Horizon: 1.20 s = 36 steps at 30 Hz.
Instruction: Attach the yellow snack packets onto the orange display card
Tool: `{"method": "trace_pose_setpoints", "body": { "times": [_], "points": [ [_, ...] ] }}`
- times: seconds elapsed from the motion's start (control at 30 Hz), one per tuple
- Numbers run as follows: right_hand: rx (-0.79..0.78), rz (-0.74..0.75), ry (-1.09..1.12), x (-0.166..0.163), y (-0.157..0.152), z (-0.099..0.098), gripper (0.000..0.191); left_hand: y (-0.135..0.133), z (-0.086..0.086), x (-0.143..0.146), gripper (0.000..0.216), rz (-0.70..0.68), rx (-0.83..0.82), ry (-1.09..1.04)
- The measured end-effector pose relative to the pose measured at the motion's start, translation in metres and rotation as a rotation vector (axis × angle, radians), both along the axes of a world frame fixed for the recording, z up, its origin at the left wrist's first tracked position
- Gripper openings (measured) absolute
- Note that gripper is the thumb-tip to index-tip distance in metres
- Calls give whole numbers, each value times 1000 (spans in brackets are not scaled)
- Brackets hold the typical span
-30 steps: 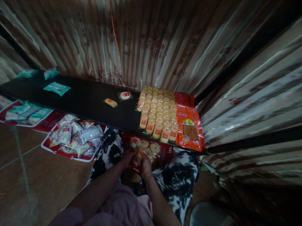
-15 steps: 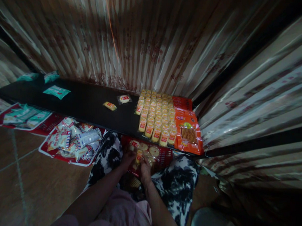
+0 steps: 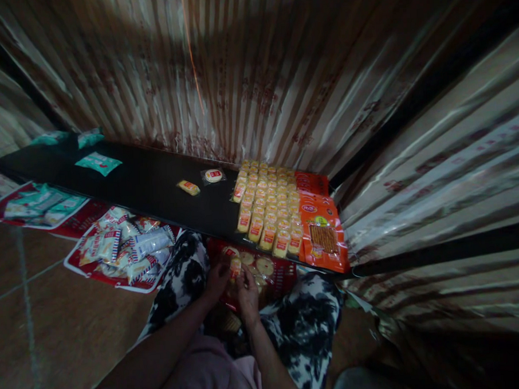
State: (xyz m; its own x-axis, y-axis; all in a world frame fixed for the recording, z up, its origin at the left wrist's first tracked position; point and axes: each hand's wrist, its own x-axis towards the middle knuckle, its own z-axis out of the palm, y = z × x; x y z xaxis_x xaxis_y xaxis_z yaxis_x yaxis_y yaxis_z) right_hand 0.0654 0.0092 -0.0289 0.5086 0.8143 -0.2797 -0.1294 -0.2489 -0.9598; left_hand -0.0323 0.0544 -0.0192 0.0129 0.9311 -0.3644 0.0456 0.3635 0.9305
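Note:
Low between my knees, a small yellow wrapped biscuit packet (image 3: 235,268) with a red label is held over a red basket (image 3: 284,273). My left hand (image 3: 217,281) is closed on the packet's left side. From the right, my right hand (image 3: 248,292) pinches near its lower end. Round pale wrapped biscuits (image 3: 265,266) lie in the basket, just beyond my fingers. Close ahead, a dense block of similar yellow packets (image 3: 266,208) stands in rows on a black shelf (image 3: 156,182).
Orange snack bags (image 3: 324,237) lie at the shelf's right end. A loose yellow packet (image 3: 188,188) and a round wrapped biscuit (image 3: 213,175) sit mid-shelf, with green packets (image 3: 99,163) farther left. A basket of white packets (image 3: 128,243) stands left of my knee. Corrugated wall (image 3: 245,74) rises behind.
Both hands have stayed over the basket with the yellow packet, which has moved slightly up and left. My right fingers have shifted toward its lower end. The view has tilted a little.

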Motion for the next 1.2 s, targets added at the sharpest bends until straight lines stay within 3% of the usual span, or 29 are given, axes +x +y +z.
{"method": "trace_pose_setpoints", "body": {
  "times": [0.47,0.7,1.03,1.2],
  "points": [
    [110,71,-185,-6,2,25,44,-6,24,-6,24,20,217,117],
    [165,133,-373,-11,5,43,45,-9,42,-9,26,33,347,231],
    [218,201,-605,-19,20,60,40,-2,62,-14,27,127,426,329],
    [250,188,-748,-20,31,78,38,6,69,-15,26,145,465,331]
  ]
}}
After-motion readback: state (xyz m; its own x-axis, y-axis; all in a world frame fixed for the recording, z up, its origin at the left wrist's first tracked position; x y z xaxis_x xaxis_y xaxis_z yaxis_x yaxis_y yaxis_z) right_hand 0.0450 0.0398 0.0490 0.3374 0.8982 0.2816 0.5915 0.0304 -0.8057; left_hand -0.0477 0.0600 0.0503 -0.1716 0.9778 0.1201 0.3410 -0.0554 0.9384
